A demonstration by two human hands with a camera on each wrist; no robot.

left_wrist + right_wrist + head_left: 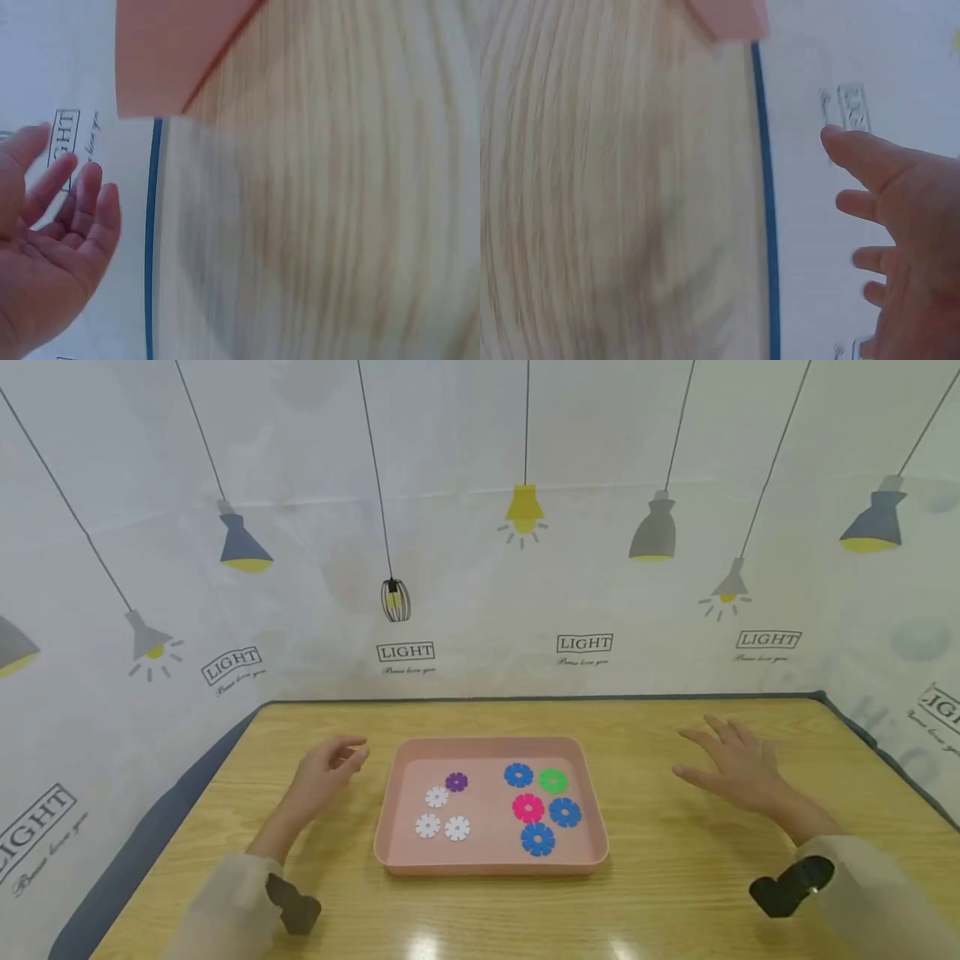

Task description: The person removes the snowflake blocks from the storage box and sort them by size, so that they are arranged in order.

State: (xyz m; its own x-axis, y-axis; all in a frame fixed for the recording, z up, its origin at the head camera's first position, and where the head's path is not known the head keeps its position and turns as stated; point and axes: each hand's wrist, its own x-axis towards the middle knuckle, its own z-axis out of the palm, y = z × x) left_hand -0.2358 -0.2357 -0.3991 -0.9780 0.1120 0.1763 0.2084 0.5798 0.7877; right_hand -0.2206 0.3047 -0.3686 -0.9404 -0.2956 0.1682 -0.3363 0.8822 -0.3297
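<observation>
A pink tray (491, 869) lies on the table between my two hands. In its left half are a purple notched disc (456, 782) and three white ones, among them a white notched disc (427, 825). Larger discs fill the right half: a green disc (553, 781), a pink disc (528, 808) and three blue ones, one a blue disc (537, 839) near the front. My left hand (324, 771) hovers left of the tray, fingers loosely bent, holding nothing. To the right of the tray my right hand (731, 764) is spread and holds nothing.
The wooden table (660, 885) ends at a dark edge in front of a pale cloth (480, 552) printed with lamps. Wrist straps with dark devices sit on both forearms, such as the right black device (791, 887).
</observation>
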